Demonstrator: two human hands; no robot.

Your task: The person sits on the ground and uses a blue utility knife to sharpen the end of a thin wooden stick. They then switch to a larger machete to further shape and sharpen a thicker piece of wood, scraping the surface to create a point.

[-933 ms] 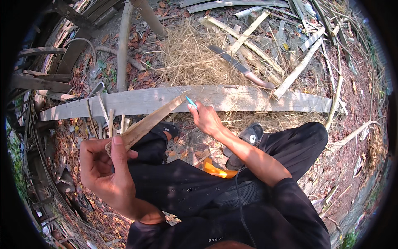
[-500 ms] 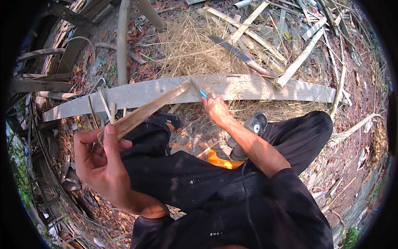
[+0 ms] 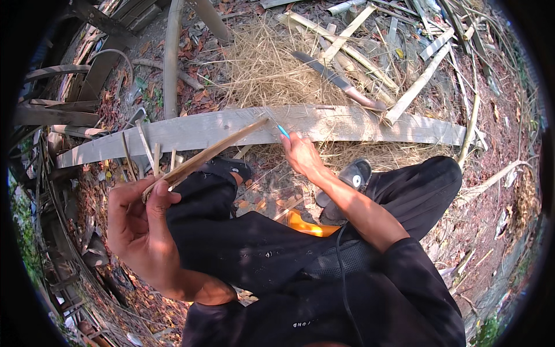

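A long split-bamboo or wooden strip (image 3: pixel 211 151) slants up from my left hand (image 3: pixel 147 231), its near end pinched between thumb and fingers. Its far end lies over a grey plank (image 3: pixel 358 124) that stretches across in front of me. My right hand (image 3: pixel 302 156) is closed on a slim blue-handled tool (image 3: pixel 283 132) just right of that far end. The tool's thin tip points toward the strip; whether the two touch I cannot tell. Beyond the plank lies a large knife (image 3: pixel 328 73) with a dark blade and brownish handle.
A heap of straw-like shavings (image 3: pixel 260 72) spreads behind the plank. Bamboo pieces (image 3: pixel 419 84) lie at the far right, and beams (image 3: pixel 58 118) are stacked at the left. Between my legs sits an orange-yellow object (image 3: pixel 306 224). Thin sticks (image 3: pixel 144 141) stand against the plank's left part.
My left hand has turned the strip so that its narrow edge shows instead of its broad face. The right hand and its tool have hardly moved.
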